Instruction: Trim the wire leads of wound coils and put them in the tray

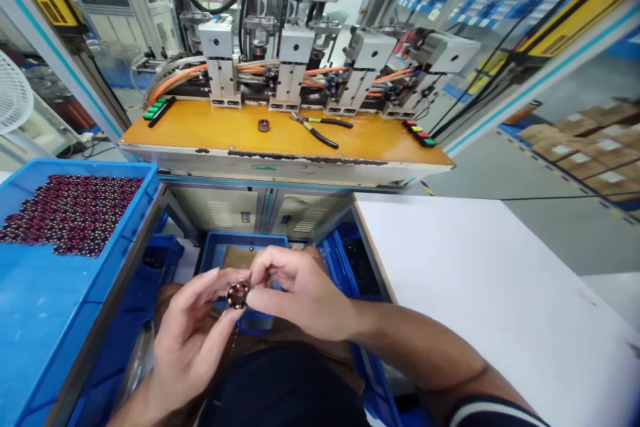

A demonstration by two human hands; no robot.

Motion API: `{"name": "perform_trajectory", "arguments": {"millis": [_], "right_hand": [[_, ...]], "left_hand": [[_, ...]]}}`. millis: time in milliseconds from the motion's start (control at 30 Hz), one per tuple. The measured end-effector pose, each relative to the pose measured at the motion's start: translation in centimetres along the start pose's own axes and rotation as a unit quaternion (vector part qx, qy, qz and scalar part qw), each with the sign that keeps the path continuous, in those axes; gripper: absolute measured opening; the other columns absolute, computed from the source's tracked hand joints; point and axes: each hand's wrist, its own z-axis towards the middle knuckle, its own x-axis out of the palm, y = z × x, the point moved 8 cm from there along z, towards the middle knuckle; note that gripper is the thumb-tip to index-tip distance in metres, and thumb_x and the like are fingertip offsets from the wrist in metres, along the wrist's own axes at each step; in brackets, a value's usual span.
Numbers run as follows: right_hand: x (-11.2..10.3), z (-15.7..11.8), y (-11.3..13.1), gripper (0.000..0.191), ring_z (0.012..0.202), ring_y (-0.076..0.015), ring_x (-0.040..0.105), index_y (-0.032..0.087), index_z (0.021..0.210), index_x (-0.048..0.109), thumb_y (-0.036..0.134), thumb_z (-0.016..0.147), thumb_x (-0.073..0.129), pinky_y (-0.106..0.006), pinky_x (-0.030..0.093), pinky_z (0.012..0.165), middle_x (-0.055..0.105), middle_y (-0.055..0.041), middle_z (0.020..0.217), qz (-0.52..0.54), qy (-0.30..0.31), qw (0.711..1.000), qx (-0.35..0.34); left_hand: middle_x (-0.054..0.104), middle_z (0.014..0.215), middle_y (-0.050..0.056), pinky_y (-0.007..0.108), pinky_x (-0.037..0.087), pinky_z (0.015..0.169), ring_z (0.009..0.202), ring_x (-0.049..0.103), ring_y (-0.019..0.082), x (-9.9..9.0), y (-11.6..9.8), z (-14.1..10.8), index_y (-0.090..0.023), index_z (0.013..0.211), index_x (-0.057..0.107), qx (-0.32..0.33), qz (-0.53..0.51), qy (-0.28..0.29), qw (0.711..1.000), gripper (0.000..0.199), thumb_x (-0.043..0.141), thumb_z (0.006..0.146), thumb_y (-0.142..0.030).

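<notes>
A small ring-shaped motor stator with copper windings (pixel 237 295) is held low in front of my body, its open middle facing up at me. My left hand (pixel 193 333) grips it between thumb and fingers from the left. From the right, my right hand (pixel 300 290) is closed against its edge, thumb and fingertips touching the ring. A thin strand hangs below the stator. Whether the right fingertips also pinch a wire end is too small to tell. Another stator (pixel 263 125) sits on the orange machine bench (pixel 200 130) ahead.
Pliers (pixel 320 128) with black and yellow handles lie on the bench, below several machine heads (pixel 295 47). To the left, a blue tray (pixel 45 293) holds rows of stators (pixel 80 210). A white tabletop (pixel 480 280) is at right. Below my hands is a blue bin (pixel 213 240).
</notes>
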Motion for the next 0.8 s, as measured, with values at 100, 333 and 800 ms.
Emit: {"name": "perform_trajectory", "arguments": {"millis": [100,333,800], "right_hand": [[0.0,0.1,0.0,0.028,0.067,-0.0104,0.050,0.017,0.074,0.058,0.039,0.079,0.073,-0.026,0.040,0.065,0.057,0.0018,0.072,0.000,-0.021,1.000,-0.014],[0.6,-0.9,-1.1,0.028,0.065,-0.0097,0.045,0.019,0.075,0.051,0.039,0.087,0.066,-0.025,0.038,0.063,0.050,0.0029,0.071,0.041,-0.039,0.996,-0.065],[-0.1,0.3,1.0,0.027,0.061,-0.0094,0.051,0.015,0.074,0.059,0.036,0.078,0.074,-0.024,0.040,0.058,0.060,0.0011,0.068,-0.075,-0.002,0.997,-0.019]], "left_hand": [[0.071,0.126,0.005,0.024,0.058,0.095,0.115,0.069,0.017,0.3,0.6,0.0,-0.030,0.140,0.051,-0.041,-0.037,0.005,0.998,0.071,0.062,0.081,0.008],[0.076,0.117,0.002,0.018,0.057,0.090,0.100,0.073,0.012,0.7,2.8,0.5,-0.031,0.118,0.067,-0.173,-0.206,-0.015,0.963,0.044,0.068,0.084,-0.003],[0.067,0.119,0.005,0.020,0.056,0.088,0.104,0.068,0.014,1.4,4.7,0.0,-0.028,0.110,0.072,-0.211,-0.271,0.025,0.939,0.029,0.071,0.085,-0.014]]}}
